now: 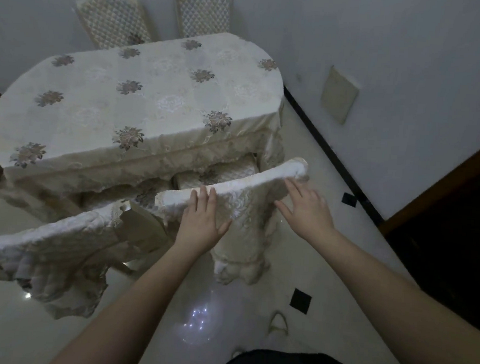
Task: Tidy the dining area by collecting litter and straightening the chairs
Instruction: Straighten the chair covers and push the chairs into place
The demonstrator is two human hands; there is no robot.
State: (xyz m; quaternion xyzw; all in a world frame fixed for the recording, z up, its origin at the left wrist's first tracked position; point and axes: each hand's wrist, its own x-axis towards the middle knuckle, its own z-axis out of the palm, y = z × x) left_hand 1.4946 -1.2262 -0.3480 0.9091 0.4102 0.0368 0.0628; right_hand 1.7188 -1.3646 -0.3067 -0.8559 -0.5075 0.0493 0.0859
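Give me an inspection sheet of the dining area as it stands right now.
Surface: table under a floral tablecloth, top bare.
Job's things: near chair, covered back, seat tucked under the table edge; second chair at left, angled; two far chairs against the wall.
Clutter: no litter seen; black diamond floor inlays only.
Hands: left hand flat on the near chair's top rail; right hand open, fingertips at the rail.
Cables: nothing seen.
Surroundings: glossy tiled floor, wall panel, dark doorway at right.
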